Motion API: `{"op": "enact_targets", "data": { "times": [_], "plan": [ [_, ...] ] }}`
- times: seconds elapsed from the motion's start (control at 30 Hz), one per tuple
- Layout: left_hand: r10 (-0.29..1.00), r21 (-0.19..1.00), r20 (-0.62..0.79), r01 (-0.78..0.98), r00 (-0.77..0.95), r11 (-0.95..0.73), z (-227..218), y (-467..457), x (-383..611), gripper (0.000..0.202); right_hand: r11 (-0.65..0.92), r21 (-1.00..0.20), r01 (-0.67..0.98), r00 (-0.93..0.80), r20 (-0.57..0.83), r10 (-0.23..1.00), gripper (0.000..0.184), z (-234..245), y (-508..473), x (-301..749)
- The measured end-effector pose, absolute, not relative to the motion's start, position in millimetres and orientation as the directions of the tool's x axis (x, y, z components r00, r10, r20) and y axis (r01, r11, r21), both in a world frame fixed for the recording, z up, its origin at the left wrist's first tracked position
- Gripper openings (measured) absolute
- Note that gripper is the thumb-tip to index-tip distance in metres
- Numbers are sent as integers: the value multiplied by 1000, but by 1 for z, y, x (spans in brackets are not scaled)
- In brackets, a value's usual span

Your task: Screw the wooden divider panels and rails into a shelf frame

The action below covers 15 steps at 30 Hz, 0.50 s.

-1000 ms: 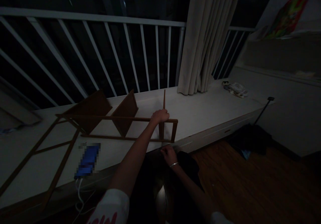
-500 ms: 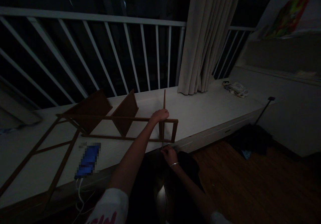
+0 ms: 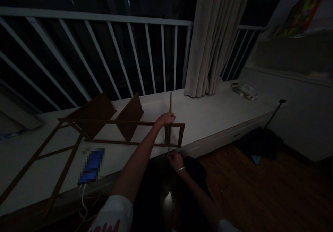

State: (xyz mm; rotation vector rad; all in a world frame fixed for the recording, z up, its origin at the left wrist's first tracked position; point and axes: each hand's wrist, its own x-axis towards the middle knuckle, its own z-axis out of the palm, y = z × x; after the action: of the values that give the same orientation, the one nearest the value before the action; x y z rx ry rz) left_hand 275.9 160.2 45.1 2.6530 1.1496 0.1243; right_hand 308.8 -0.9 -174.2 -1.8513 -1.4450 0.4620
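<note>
Wooden rack: I see it lying on its side along the white ledge, its shelf panels standing on edge.
Left hand: closed over the rack's long rail, near its right end.
Right hand: fingers curled together just below that end; too dark for me to tell what they grip.
Blue object: pixelated, on the ledge, white cable below it.

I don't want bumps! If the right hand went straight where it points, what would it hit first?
The right hand would probably meet the wooden shelf, on its near side, but depth is unclear; the white ledge looks close too.
</note>
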Motion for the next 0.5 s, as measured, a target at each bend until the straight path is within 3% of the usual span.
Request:
{"op": "enact_targets", "data": {
  "times": [0.23,0.5],
  "plan": [
    [761,258,-18,739,648,-623,46,158,276,33,-127,-784,608,325,99,940,15,-172,-2,307],
    [768,252,-14,745,641,-617,45,157,276,33,-162,-937,310,328,-54,943,15,-176,6,310]
  ]
}}
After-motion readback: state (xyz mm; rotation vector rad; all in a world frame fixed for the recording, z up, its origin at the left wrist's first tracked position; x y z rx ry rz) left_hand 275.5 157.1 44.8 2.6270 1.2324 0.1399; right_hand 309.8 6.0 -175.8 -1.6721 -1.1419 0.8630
